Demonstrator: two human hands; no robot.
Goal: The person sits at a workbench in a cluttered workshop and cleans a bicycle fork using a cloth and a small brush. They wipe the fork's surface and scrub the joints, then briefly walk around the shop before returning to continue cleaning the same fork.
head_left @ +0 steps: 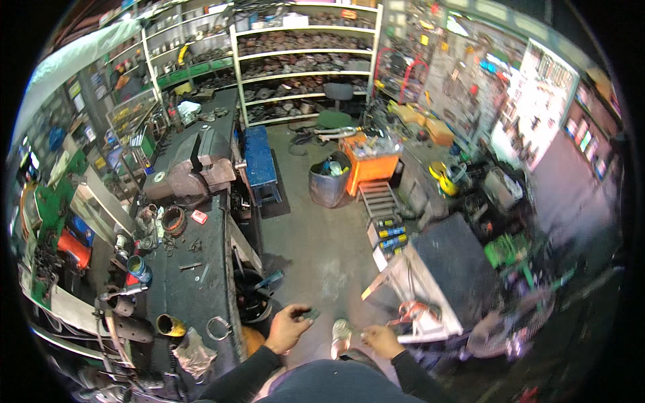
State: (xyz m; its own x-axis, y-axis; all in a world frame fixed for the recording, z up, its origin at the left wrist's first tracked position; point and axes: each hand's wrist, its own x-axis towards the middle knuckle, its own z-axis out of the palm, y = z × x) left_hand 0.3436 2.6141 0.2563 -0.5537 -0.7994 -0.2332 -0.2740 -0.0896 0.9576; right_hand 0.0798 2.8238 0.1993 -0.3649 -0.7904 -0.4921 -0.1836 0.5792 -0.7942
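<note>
My left hand [289, 329] is raised in front of me beside the dark workbench [181, 289]. Between its thumb and fingers it pinches a small dark greenish piece [311, 314], too small to name. Level with it, my right hand [383, 341] has its fingertips drawn together; whether anything is in them I cannot make out. Below and between the hands shows one of my shoes [341, 334] on the floor. On the bench, nearest my left hand, lie a metal ring clamp [218, 328] and a crumpled clear plastic bag [195, 354].
A large vise [201, 164] is mounted on the bench. Right of the walkway stands a dark-topped table [450, 269], with a fan [510, 324] beside it. Farther off are a bin [329, 180], an orange cabinet [371, 168], a blue bench [260, 158] and loaded shelves [306, 75].
</note>
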